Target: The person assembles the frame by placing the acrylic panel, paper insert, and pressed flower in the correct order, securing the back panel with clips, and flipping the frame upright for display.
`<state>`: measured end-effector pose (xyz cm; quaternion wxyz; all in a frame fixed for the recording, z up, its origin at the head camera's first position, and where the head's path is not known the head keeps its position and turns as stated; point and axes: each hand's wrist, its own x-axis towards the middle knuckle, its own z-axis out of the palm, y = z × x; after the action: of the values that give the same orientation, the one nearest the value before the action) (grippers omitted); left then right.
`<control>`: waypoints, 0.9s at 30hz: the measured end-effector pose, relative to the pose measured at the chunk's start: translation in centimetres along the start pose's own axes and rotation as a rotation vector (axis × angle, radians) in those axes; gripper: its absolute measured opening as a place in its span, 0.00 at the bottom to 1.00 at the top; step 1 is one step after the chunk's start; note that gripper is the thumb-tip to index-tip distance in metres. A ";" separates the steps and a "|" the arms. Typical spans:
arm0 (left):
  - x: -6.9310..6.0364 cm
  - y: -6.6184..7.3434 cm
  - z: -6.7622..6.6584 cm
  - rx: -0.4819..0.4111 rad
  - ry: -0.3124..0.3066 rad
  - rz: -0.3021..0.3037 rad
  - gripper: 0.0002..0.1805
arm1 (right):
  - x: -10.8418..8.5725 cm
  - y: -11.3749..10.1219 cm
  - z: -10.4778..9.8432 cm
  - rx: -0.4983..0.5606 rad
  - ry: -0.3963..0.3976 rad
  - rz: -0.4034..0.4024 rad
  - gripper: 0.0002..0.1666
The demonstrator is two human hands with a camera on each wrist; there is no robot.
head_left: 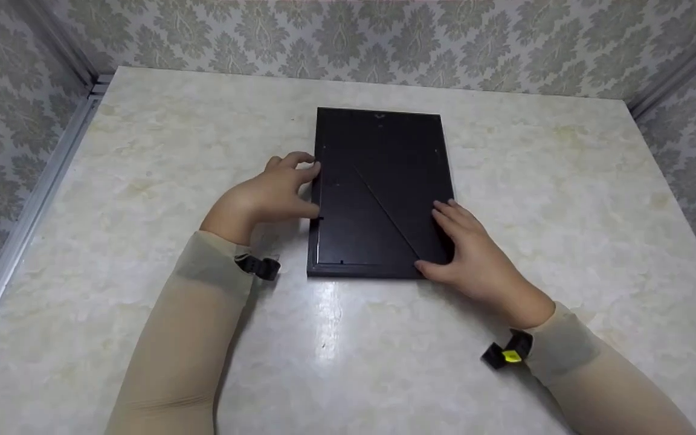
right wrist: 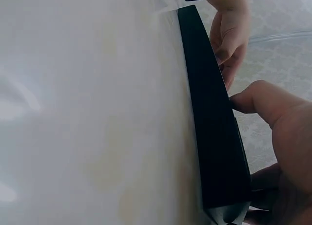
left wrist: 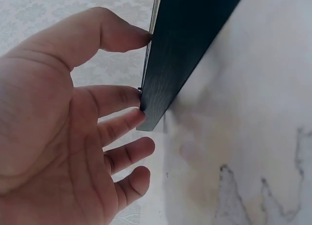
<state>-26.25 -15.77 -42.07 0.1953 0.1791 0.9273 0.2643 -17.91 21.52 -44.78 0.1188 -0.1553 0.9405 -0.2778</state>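
A black rectangular frame (head_left: 378, 187) lies flat on the pale marbled table, a thin dark strip (head_left: 387, 214) running diagonally across its upper face. The left hand (head_left: 269, 196) touches the frame's left edge with thumb and fingertips; in the left wrist view the hand (left wrist: 73, 118) has its thumb and two fingertips against the dark side (left wrist: 175, 45), the other fingers loosely bent beside it. At the lower right corner, the right hand (head_left: 478, 257) rests its thumb and fingers on the frame. From the right wrist, the hand (right wrist: 292, 142) touches the frame's edge (right wrist: 209, 108).
The marbled tabletop (head_left: 112, 338) extends around the frame. Patterned wall covering (head_left: 342, 36) stands behind, with metal rails (head_left: 34, 229) at the left side. Black bands with small attachments (head_left: 257, 266) circle both wrists over light sleeves.
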 end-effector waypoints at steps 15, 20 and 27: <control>-0.4 0.2 -0.2 0.078 -0.120 -0.017 0.85 | -0.1 -1.0 -0.4 -0.174 0.029 -0.004 0.57; -0.4 0.2 -0.1 0.102 -0.134 -0.015 0.88 | -0.1 -0.8 -0.7 -0.262 0.056 -0.056 0.54; -0.4 0.2 0.1 0.127 -0.133 -0.014 0.89 | -0.1 -0.6 -0.6 -0.357 0.166 -0.182 0.45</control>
<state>-25.82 -15.74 -41.97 0.2463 0.2017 0.9285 0.1911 -17.82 21.35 -43.96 -0.0139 -0.2347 0.9635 -0.1282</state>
